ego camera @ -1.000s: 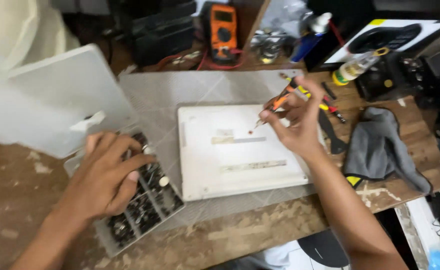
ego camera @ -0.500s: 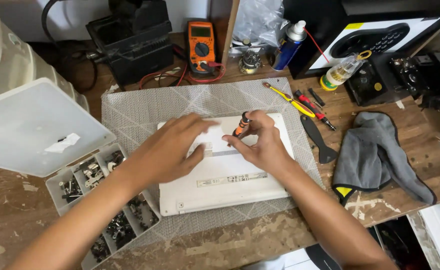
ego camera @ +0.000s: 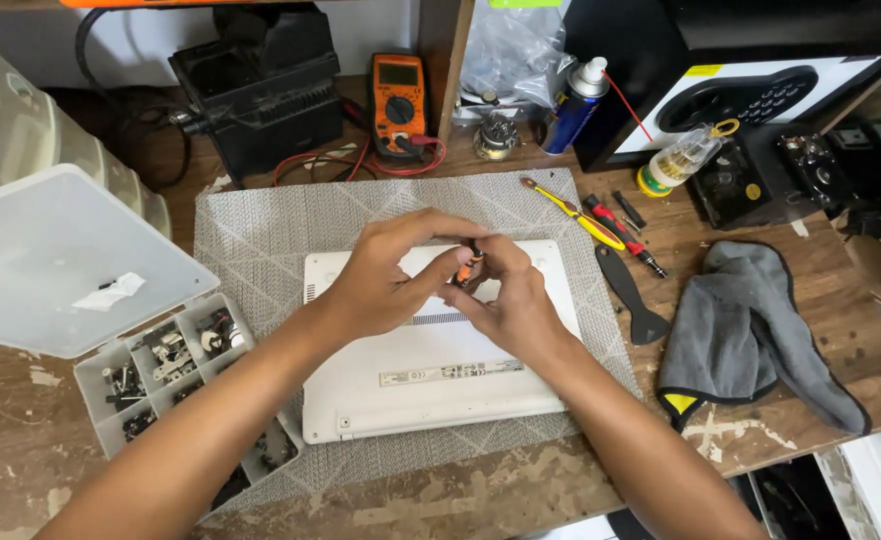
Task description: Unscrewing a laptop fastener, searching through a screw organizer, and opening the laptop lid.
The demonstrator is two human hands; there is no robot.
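The table (ego camera: 41, 470) was worn wood, crowded at the back with a multimeter (ego camera: 399, 100), a spray can (ego camera: 573, 108) and a black box (ego camera: 261, 85). A grey mat (ego camera: 251, 235) covered the middle, and on it lay the white laptop (ego camera: 431, 385), underside up.

A second before, my left hand (ego camera: 386, 275) had been down in the parts box (ego camera: 176, 375) at the left while my right hand (ego camera: 511, 300) held the screwdriver (ego camera: 469, 268) over the laptop. Half a second before, the left had crossed over to meet the right. Now both hands were closed in together above the upper middle of the laptop, so I judged that a small part from the box was being set at the driver's tip, though the part itself was too small for me to see.

The left fingers (ego camera: 431, 232) were curled and pressed together, pinching at the orange-and-black screwdriver. The right fingers (ego camera: 496, 262) were bent tightly around its other side, gripping it. The driver sat between the two hands, just above the laptop; I could not tell whether its tip touched the case.

To the right lay a yellow screwdriver (ego camera: 571, 213), a black pry tool (ego camera: 633, 298) and a grey cloth (ego camera: 761, 330), all untouched.
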